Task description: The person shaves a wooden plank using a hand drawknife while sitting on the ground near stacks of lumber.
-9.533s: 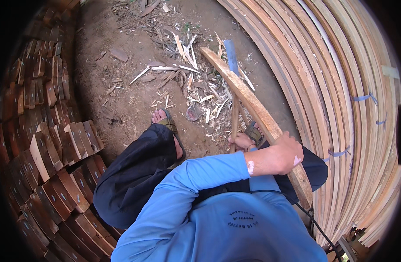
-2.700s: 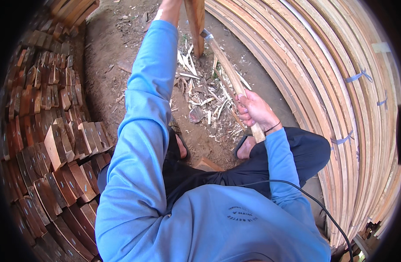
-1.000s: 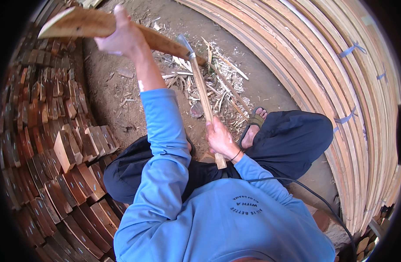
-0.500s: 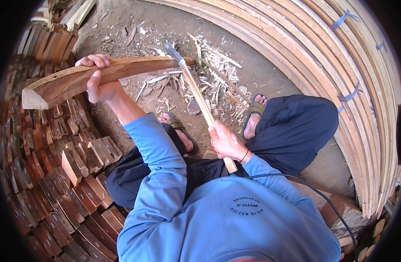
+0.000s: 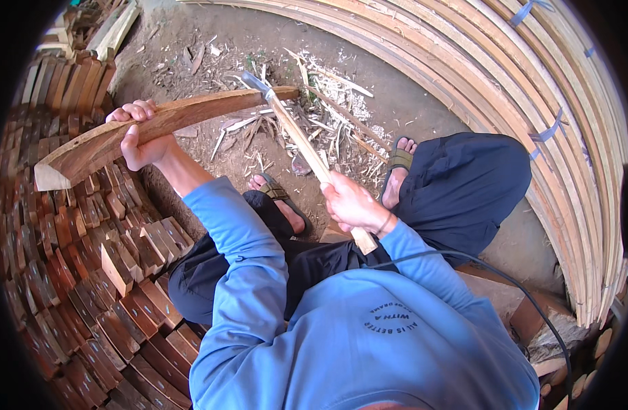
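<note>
Shirt: nearest, a blue long-sleeved shirt is worn, with a ring of dark lettering printed on the chest.
Cable: a black cable is draped across the right sleeve and led away toward the lower right.
Trousers: dark trousers are worn, the knees spread well apart.
Right hand: the right hand is wrapped around the hand tool low on its pale wooden handle, the butt left poking out toward the body.
Tool head: the grey metal head is seen across the narrow part of the board; whether contact is made cannot be told.
Left hand: the board is clasped by the left hand, the thumb set on the near side, the fingers hooked over the far edge.
Board: the thick, curved board is held out ahead, its broad cut end at the left, its narrow end over the wood chips.
Sandals: olive straps are shown on both sandals, planted on bare soil.
Wood chips: pale wood chips are strewn beyond the feet.
Stacks: short brown blocks are piled at left; long planks, tied with blue strips, are stacked at right.
</note>
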Demonstrator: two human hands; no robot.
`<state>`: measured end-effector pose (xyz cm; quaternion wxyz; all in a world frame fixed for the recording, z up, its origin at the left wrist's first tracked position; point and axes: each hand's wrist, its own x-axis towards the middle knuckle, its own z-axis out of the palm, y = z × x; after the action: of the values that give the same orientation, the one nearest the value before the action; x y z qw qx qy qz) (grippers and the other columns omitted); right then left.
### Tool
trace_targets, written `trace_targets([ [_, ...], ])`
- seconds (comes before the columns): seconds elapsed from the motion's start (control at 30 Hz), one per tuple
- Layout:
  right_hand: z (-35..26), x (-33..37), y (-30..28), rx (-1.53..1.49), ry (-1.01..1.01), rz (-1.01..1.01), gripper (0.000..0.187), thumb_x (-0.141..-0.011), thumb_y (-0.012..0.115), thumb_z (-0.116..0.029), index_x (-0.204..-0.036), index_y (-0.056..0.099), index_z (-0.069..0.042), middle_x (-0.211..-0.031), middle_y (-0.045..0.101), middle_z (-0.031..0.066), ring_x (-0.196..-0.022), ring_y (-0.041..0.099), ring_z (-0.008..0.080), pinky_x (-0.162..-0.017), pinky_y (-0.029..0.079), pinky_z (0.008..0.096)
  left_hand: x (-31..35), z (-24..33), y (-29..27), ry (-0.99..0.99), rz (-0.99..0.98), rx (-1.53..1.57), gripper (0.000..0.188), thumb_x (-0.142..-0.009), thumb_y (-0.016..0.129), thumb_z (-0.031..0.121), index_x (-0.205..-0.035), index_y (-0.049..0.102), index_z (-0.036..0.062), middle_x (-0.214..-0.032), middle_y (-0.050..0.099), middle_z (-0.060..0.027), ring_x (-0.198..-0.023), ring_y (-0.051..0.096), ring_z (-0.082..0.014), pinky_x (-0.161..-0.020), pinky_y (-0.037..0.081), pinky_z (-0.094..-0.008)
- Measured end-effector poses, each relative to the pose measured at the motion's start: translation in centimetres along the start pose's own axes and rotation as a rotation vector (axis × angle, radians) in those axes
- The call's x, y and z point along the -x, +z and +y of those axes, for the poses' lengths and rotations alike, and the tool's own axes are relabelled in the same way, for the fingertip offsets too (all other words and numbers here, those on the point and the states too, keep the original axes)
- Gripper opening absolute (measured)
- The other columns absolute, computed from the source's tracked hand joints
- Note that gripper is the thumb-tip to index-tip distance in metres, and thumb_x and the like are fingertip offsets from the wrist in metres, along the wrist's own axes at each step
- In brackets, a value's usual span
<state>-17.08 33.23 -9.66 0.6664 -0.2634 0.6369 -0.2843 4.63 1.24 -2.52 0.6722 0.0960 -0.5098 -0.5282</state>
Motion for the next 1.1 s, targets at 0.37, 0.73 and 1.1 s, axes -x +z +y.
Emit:
trace_targets([
  [0.37, 0.1, -1.3, 1.9, -0.121, 0.07, -0.024, 0.016, -0.109, 0.043, -0.02, -0.121, 0.048, -0.011, -0.063, 0.044, -0.0009, -0.045, 0.042, 0.0074, -0.034, 0.036, 0.026, 0.5, 1.0, 0.1, 0.044, 0.11, -0.008, 0.028, -0.063, 0.057, 0.02, -0.088, 0.056, 0.0069, -0.07, 0.055, -0.0091, -0.062, 0.055, -0.0219, -0.063, 0.047, -0.0356],
  [0.73, -0.4, -8.5, 1.4, -0.156, -0.058, -0.006, 0.024, -0.106, 0.049, -0.023, -0.119, 0.052, -0.004, -0.068, 0.055, 0.0034, -0.045, 0.053, 0.0136, -0.036, 0.045, 0.0316, -2.0, 0.5, 3.4, 0.113, 0.236, -0.314, 0.048, -0.067, 0.061, 0.003, -0.115, 0.059, 0.0016, -0.105, 0.063, -0.0161, -0.108, 0.065, -0.0328, -0.105, 0.047, -0.0569],
  [1.1, -0.7, -6.2, 0.7, -0.531, 0.104, -0.218, 0.017, -0.111, 0.043, -0.024, -0.123, 0.046, -0.013, -0.068, 0.04, -0.0034, -0.048, 0.034, 0.0056, -0.039, 0.029, 0.0242, 0.5, -0.4, 3.0, 0.226, 0.304, -0.368, 0.01, -0.083, 0.06, -0.004, -0.092, 0.059, 0.001, -0.077, 0.062, -0.0126, -0.068, 0.061, -0.0243, -0.073, 0.055, -0.0465],
])
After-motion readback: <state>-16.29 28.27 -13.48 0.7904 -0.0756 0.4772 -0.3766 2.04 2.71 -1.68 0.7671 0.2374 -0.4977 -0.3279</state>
